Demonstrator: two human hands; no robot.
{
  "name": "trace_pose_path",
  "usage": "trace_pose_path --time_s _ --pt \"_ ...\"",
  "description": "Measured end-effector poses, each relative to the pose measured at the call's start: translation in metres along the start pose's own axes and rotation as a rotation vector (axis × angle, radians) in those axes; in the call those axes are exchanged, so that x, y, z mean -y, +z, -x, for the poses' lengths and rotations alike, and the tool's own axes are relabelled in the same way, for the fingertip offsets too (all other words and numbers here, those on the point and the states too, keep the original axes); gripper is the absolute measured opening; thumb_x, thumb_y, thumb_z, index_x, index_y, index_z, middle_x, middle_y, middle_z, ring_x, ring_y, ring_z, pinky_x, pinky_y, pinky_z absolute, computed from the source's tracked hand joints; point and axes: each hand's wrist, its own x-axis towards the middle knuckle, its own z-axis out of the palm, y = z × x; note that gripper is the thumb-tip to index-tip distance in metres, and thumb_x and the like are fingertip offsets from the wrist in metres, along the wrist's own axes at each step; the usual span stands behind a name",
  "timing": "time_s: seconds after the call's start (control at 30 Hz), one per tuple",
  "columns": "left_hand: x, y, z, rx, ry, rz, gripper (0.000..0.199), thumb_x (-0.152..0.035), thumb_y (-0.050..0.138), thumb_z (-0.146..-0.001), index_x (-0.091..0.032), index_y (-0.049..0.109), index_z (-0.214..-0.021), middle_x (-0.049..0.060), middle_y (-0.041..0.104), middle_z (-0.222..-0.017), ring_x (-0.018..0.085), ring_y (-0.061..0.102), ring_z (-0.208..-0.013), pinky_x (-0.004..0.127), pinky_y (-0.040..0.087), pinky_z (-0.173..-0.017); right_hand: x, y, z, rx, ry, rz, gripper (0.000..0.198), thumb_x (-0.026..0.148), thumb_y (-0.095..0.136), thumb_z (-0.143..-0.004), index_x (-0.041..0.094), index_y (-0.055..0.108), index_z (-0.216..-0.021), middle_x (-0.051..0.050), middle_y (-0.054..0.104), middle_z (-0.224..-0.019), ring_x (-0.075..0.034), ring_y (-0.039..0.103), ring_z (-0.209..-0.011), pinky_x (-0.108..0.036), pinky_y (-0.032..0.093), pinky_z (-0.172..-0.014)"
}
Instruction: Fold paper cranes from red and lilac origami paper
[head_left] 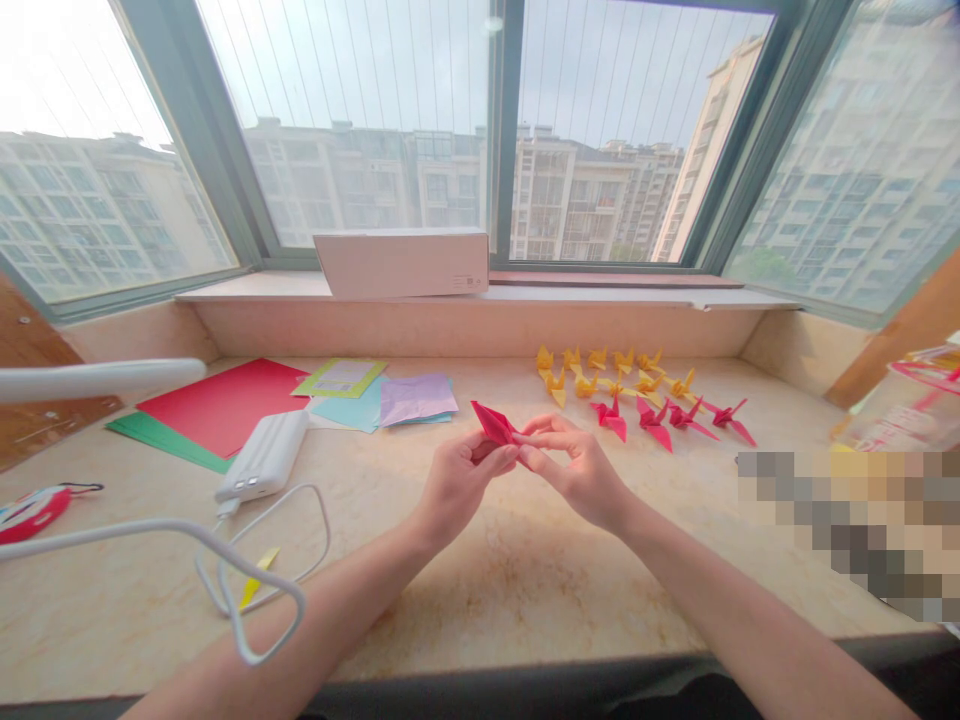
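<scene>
A folded piece of red origami paper [492, 421] is held above the counter, its pointed end toward the upper left. My left hand [466, 476] pinches it from the left, thumb along its lower edge. The fingertips of my right hand [574, 465] close on its lower right end. Just beyond my right hand stand several red paper cranes [655, 424]. Behind them are rows of yellow paper cranes [587, 384]. Part of the held paper is hidden by my fingers.
At left lie red paper sheets [232, 405], a green sheet [169, 440], a purple sheet [417, 398] and a white power bank [264, 455] with a looping white cable [225, 540]. A white box [401, 264] sits on the window ledge. A plastic container [911, 405] stands at right.
</scene>
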Motion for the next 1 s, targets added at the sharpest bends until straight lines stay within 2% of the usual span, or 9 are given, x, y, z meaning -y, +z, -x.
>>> trace_pose_path --time_s 0.13,0.33,0.5,0.6,0.83,1.0 --pt "0.0 0.0 0.0 0.018 0.006 -0.03 0.026 -0.036 0.075 -0.079 -0.016 0.072 -0.094 0.007 0.076 -0.092 0.02 0.07 -0.088 0.032 0.055 -0.084 0.0 0.0 0.001 -0.016 -0.042 0.057 0.02 0.027 0.059 -0.091 0.024 0.078 -0.097 -0.006 0.067 -0.103 -0.021 0.065 -0.097 -0.035 0.05 -0.087" --pt "-0.002 0.003 0.0 0.046 0.031 -0.019 0.021 -0.029 0.07 -0.083 -0.016 0.071 -0.099 0.008 0.075 -0.101 0.021 0.069 -0.096 0.033 0.053 -0.089 -0.009 0.0 0.0 -0.128 -0.238 0.293 0.021 0.021 0.054 -0.092 0.021 0.073 -0.101 -0.006 0.073 -0.1 -0.023 0.067 -0.094 -0.037 0.048 -0.085" --pt "-0.003 0.004 0.0 0.048 0.065 -0.016 0.017 -0.026 0.07 -0.083 -0.014 0.072 -0.094 0.008 0.075 -0.097 0.022 0.069 -0.094 0.035 0.053 -0.091 -0.014 0.001 0.0 -0.163 -0.285 0.369 0.016 0.021 0.055 -0.092 0.022 0.068 -0.102 -0.006 0.074 -0.099 -0.023 0.068 -0.092 -0.038 0.048 -0.083" --pt "0.0 0.004 0.0 0.03 0.075 -0.02 0.019 -0.027 0.07 -0.082 -0.014 0.072 -0.096 0.008 0.075 -0.097 0.023 0.069 -0.096 0.037 0.053 -0.092 -0.013 0.004 0.0 -0.147 -0.303 0.381 0.016 0.022 0.055 -0.092 0.022 0.066 -0.104 -0.008 0.072 -0.103 -0.025 0.066 -0.097 -0.04 0.047 -0.087" --pt "0.001 0.005 0.0 0.027 0.098 -0.033 0.019 -0.029 0.072 -0.081 -0.015 0.072 -0.093 0.008 0.075 -0.096 0.023 0.069 -0.092 0.037 0.053 -0.09 -0.008 0.008 0.001 -0.15 -0.241 0.204 0.015 0.026 0.057 -0.093 0.022 0.07 -0.097 -0.009 0.068 -0.103 -0.024 0.063 -0.099 -0.041 0.048 -0.09" --pt "-0.001 0.005 -0.001 0.037 0.154 -0.046 0.018 -0.03 0.07 -0.084 -0.014 0.073 -0.092 0.007 0.074 -0.093 0.021 0.067 -0.089 0.036 0.053 -0.089 -0.011 0.01 -0.002 -0.149 -0.07 -0.059 0.017 0.037 0.065 -0.089 0.021 0.073 -0.089 -0.006 0.063 -0.099 -0.021 0.062 -0.094 -0.036 0.051 -0.085"
